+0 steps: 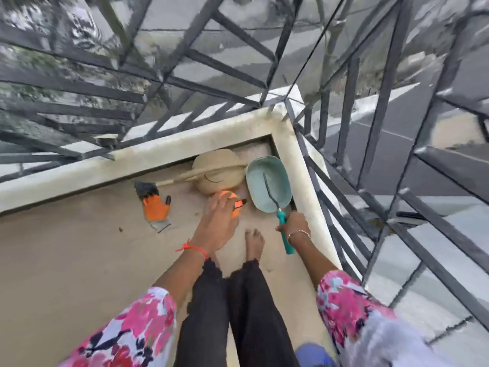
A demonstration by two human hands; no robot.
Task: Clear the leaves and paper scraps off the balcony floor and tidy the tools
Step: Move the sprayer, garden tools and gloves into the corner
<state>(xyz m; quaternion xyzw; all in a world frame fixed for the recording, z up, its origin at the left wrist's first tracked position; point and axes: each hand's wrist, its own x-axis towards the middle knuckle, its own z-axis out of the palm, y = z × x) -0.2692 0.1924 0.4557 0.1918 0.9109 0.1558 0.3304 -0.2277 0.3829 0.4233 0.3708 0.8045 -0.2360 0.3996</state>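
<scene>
Floral sleeves (137, 327) and black trousers (238, 313) fill the foreground, with a bare foot (254, 242) planted on the balcony floor (79, 260) near its right edge. The right hand (296, 225) has its fingers wrapped round the teal handle of a hand tool (288, 246), whose dark metal end reaches into a pale green tub (277, 170) sitting in the far right corner of the floor. The left hand (219, 215) hangs over an orange glove (236, 212); I cannot tell whether its fingers grip the glove. A second orange glove (156, 210) lies flat to the left, near the far edge. A beige basket (219, 165) touches the tub, with a wooden stick (185, 177) across it. A leaf scrap (121, 229) lies further left on the floor.
</scene>
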